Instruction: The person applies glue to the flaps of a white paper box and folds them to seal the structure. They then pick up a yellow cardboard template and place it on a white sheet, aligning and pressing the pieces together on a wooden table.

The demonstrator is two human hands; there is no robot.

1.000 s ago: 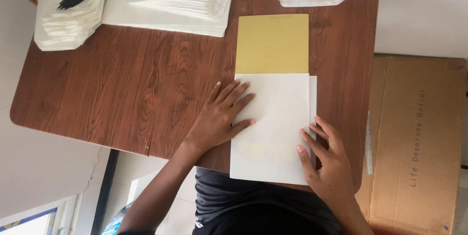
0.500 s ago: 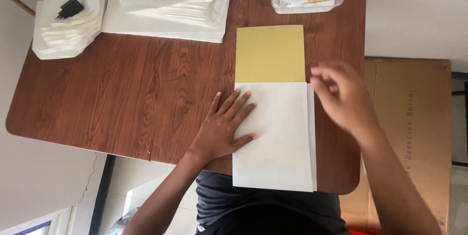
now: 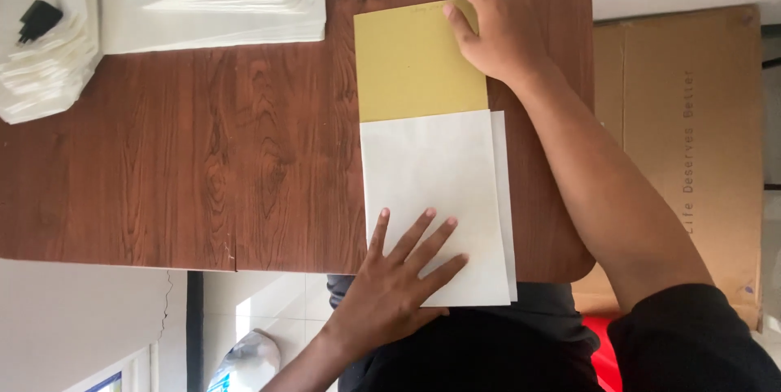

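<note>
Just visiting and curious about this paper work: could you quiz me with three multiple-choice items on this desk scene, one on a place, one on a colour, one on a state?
1. Where does the right hand rest?
A. on the far edge of the yellow sheet
B. on the cardboard box
C. on the stack of white bags

2. What colour is the sheet showing beyond the white folded paper?
A. blue
B. yellow
C. red

3. How is the left hand?
A. clenched in a fist
B. lifted clear of the table
C. flat with fingers spread on the white paper

Answers: 1 A, its fingers touch the sheet's far corner. 2 B, it is plainly mustard yellow. 3 C, the palm presses the paper's near end.
</note>
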